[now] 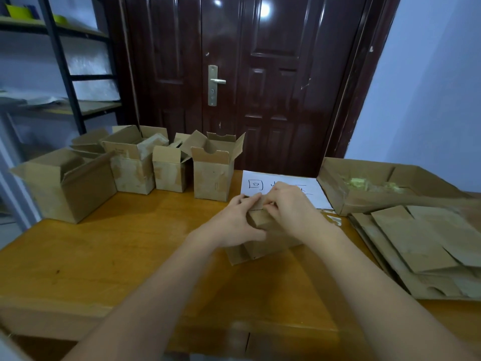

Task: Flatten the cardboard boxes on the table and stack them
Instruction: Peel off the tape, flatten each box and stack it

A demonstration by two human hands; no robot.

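Note:
A small brown cardboard box (263, 246) lies on the wooden table (109, 256) in the middle. My left hand (234, 225) grips its near left side, fingers curled over the top edge. My right hand (291, 204) pinches a flap at the box's top. Several upright open boxes stand along the back left, the nearest one (212, 175) just behind my hands. A stack of flattened boxes (421, 251) lies at the right.
A big open box (65, 183) stands at the far left edge. A wide shallow box (390, 186) with yellowish scraps sits at the back right. A white sheet of paper (281, 188) with writing lies behind my hands. A dark door and metal shelves stand beyond the table.

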